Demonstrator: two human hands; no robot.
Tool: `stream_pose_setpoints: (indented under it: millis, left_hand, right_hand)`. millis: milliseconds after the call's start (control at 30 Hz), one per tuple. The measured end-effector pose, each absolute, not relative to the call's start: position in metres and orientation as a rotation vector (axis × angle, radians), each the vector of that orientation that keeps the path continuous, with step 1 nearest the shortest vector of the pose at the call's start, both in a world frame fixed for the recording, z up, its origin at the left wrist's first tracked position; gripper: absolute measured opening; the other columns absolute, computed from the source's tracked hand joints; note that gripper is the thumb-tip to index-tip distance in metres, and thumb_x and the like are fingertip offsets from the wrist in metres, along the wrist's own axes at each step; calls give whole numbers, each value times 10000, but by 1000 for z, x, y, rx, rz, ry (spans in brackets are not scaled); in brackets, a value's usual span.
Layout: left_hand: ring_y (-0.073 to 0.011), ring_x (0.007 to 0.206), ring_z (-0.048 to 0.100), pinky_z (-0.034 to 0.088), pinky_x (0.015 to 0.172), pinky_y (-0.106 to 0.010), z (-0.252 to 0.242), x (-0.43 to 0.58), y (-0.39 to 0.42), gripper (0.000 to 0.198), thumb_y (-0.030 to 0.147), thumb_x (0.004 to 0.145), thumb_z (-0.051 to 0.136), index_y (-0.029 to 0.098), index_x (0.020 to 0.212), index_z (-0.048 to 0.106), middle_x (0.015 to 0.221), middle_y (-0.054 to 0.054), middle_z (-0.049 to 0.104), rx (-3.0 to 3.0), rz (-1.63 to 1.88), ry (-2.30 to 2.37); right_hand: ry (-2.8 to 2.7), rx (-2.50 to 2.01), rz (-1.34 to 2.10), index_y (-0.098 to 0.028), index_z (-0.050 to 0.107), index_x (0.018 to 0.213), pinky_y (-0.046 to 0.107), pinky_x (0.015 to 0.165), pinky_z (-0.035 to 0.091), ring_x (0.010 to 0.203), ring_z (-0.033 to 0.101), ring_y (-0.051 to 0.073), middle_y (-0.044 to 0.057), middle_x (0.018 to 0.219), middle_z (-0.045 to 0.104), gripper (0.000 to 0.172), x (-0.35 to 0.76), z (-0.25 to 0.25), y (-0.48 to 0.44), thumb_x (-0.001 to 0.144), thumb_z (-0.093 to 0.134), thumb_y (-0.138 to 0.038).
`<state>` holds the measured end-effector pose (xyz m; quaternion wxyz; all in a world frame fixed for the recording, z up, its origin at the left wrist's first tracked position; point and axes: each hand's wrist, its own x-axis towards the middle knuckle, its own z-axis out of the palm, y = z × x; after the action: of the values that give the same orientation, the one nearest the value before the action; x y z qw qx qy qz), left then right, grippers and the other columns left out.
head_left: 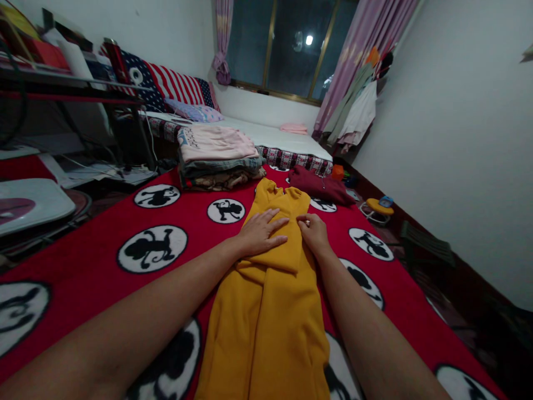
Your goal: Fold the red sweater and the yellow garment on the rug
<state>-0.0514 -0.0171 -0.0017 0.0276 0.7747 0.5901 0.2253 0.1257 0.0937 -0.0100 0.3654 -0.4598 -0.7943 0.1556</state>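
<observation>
A mustard-yellow garment [266,311] lies lengthwise on a red blanket [91,278] printed with white circles holding black cartoon-mouse silhouettes, spread over the bed; the cloth runs from the near edge of the view up to its folded top end in the middle of the blanket. The left hand [260,233] lies flat on the garment's upper left part, fingers spread and open, pressing rather than holding. The right hand [314,232] sits at the garment's upper right edge with its fingers curled in; its grip looks pinched on a bit of the yellow fabric, though the fingertips are partly hidden. To the left of the garment the blanket is bare and wide; to the right it runs only a short way before its edge drops to the floor. Beyond the hands, a pile of folded clothes [219,158] with a pale pink piece on top sits near the blanket's far left edge, and a dark red garment [318,186] lies crumpled at the far right. The pink piece carries dark lettering too small to read.
</observation>
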Motion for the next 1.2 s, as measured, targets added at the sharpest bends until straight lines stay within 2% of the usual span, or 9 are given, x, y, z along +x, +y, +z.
stream_pose_setpoints:
  millis: [367, 567, 1200]
  left_hand:
    - [-318, 1390, 335, 280, 1130, -483, -4, -53, -16, 613, 590, 909, 444, 263, 1427, 462, 1550, -119, 308, 2411, 728, 1827]
    - [-313, 1392, 333, 271, 1136, -478, -4, -53, -16, 617, 599, 901, 453, 266, 1420, 469, 1547, -110, 316, 2396, 748, 1820]
    - [-315, 1381, 351, 279, 1136, -490, -4, -53, -15, 597, 577, 891, 491, 275, 1406, 486, 1540, -100, 334, 2377, 787, 1800]
  right_hand:
    - [-1930, -1130, 538, -176, 728, 826, 323, 816, 482, 823, 625, 181, 53, 876, 699, 189, 129, -13, 94, 745, 558, -198]
    - [-1931, -1139, 538, -156, 732, 828, 336, 825, 482, 831, 628, 192, 76, 888, 693, 214, 128, -11, 91, 740, 542, -198]
    - [-1922, -1120, 531, -181, 730, 801, 327, 800, 487, 777, 610, 176, 49, 850, 688, 209, 128, -13, 92, 731, 538, -222]
